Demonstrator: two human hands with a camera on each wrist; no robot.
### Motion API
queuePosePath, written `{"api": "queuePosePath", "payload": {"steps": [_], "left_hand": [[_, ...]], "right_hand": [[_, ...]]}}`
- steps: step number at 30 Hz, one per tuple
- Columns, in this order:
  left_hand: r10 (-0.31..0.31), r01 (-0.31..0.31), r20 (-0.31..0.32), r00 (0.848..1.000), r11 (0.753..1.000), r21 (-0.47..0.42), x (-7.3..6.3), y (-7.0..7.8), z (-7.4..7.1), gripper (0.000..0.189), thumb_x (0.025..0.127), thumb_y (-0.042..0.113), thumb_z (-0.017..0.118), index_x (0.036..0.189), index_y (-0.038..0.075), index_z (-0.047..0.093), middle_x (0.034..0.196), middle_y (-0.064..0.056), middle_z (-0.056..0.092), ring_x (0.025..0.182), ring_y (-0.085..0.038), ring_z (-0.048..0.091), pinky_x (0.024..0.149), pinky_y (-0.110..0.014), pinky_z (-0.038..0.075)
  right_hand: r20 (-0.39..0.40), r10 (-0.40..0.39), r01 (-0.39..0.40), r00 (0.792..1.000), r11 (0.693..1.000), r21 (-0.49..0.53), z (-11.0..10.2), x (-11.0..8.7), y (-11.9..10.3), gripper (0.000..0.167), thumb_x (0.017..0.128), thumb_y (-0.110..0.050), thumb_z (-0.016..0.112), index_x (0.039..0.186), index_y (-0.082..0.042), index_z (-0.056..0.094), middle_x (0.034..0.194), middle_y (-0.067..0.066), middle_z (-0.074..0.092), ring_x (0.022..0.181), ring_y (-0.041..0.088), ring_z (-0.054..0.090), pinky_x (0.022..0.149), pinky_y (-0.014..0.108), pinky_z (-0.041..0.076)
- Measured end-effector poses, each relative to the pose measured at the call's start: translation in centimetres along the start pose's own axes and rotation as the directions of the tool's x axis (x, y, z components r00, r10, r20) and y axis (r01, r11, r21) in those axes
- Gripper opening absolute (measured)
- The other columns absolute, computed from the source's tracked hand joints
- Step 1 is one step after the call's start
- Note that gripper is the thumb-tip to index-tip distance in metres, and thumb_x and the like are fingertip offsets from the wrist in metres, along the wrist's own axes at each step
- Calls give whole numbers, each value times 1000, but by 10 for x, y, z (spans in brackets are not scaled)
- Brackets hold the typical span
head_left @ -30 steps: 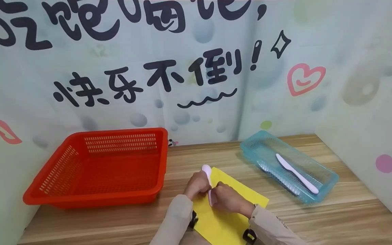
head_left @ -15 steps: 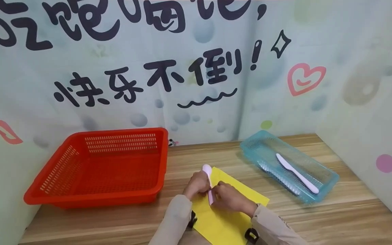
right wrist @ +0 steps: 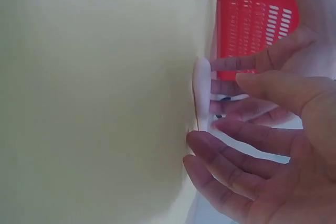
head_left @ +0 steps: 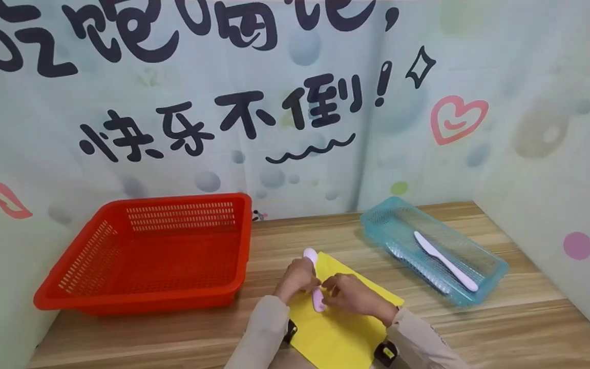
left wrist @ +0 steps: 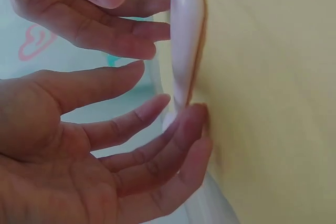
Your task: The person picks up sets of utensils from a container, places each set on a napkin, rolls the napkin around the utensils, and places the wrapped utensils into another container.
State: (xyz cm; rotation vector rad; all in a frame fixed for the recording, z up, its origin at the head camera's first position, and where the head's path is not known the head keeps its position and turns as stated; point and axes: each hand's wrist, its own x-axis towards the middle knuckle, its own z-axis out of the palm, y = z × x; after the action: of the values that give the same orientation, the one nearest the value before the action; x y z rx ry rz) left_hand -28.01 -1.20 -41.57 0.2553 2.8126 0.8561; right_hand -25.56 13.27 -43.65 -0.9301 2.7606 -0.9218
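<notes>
A pale pink spoon (head_left: 318,301) lies on a yellow sheet (head_left: 346,333), its bowl pointing away from me near the sheet's far corner. My left hand (head_left: 297,278) is over the spoon's middle, hiding part of it. In the left wrist view its fingers are loosely bent, the fingertips right at the spoon (left wrist: 186,35) and the thumb apart from them. To the right of the handle is my right hand (head_left: 355,296). The right wrist view shows that hand (right wrist: 278,156) with spread, relaxed fingers, their tips near the sheet and the spoon (right wrist: 201,90).
A large red basket (head_left: 144,300) stands at the left on the wooden table (head_left: 172,338). At the right back is a light blue basket (head_left: 392,207) with a pale pink knife (head_left: 446,261) in it. A printed cloth wall (head_left: 295,205) rises behind the table.
My right hand has loosened from the spoon's handle and shifted slightly right, showing more of the handle. My left hand has eased a little too. The spoon stays in about the same place.
</notes>
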Motion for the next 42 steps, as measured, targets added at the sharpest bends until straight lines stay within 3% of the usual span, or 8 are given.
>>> {"api": "queuePosePath", "payload": {"steps": [3, 8, 12, 17, 26, 32, 37, 42], "left_hand": [[38, -38, -9, 999, 999, 36, 0, 4, 1, 16, 78, 9, 66, 79, -4, 58, 73, -9, 55, 67, -21, 52, 61, -30, 45], [235, -234, -58, 970, 972, 20, 3, 12, 6, 21, 83, 9, 60, 98, -5, 57, 95, -17, 58, 92, -29, 54, 81, -39, 43], [351, -357, -112, 930, 933, -43, 7, 20, 12, 23, 85, 7, 57, 104, -4, 53, 97, -17, 59, 93, -30, 54, 80, -38, 43], [388, -410, -155, 909, 899, -153, 13, 35, 20, 24, 87, 6, 54, 110, -1, 49, 99, -16, 59, 92, -28, 57, 79, -34, 47], [375, -450, -261, 889, 819, -357, 29, 64, 38, 22, 85, 4, 54, 106, -1, 51, 91, -14, 60, 84, -23, 61, 73, -25, 49], [326, -408, -251, 912, 790, -457, 37, 82, 53, 18, 85, 4, 54, 103, -1, 53, 89, -10, 61, 82, -19, 60, 73, -24, 49], [299, -358, -197, 934, 799, -482, 40, 96, 65, 18, 87, 4, 54, 104, 0, 53, 92, -10, 60, 85, -18, 59, 75, -24, 48], [247, -287, -147, 958, 820, -495, 43, 108, 77, 18, 86, 7, 56, 104, 5, 53, 93, -7, 58, 84, -15, 57, 75, -22, 48]], "right_hand": [[-7, 4, -4, 1000, 1000, 16, -8, -5, 3, 28, 80, -11, 63, 100, 9, 60, 93, 19, 61, 78, 27, 59, 69, 37, 49], [-58, -32, 34, 998, 998, 46, -23, -14, 10, 26, 83, -10, 60, 100, 10, 59, 95, 23, 61, 79, 31, 60, 71, 40, 50], [-130, -40, 45, 991, 998, 37, -37, -20, 15, 20, 84, -7, 58, 96, 9, 60, 89, 20, 63, 74, 26, 61, 66, 32, 51], [-219, 49, -37, 975, 998, 59, -58, -28, 20, 19, 84, -7, 57, 95, 8, 62, 85, 16, 64, 71, 22, 60, 63, 28, 50], [-444, 224, -217, 868, 974, 66, -87, -41, 33, 15, 85, -9, 58, 90, 4, 64, 83, 13, 65, 73, 24, 60, 66, 36, 50], [-491, 329, -336, 807, 939, 77, -105, -53, 51, 21, 87, -12, 55, 95, 6, 61, 90, 19, 63, 82, 30, 59, 71, 41, 49], [-490, 414, -447, 767, 893, 53, -116, -63, 71, 29, 87, -13, 53, 102, 12, 56, 96, 26, 59, 87, 35, 57, 71, 43, 48], [-439, 486, -545, 755, 839, -8, -120, -74, 90, 36, 86, -12, 52, 107, 17, 51, 107, 34, 52, 98, 44, 50, 81, 51, 41]]}}
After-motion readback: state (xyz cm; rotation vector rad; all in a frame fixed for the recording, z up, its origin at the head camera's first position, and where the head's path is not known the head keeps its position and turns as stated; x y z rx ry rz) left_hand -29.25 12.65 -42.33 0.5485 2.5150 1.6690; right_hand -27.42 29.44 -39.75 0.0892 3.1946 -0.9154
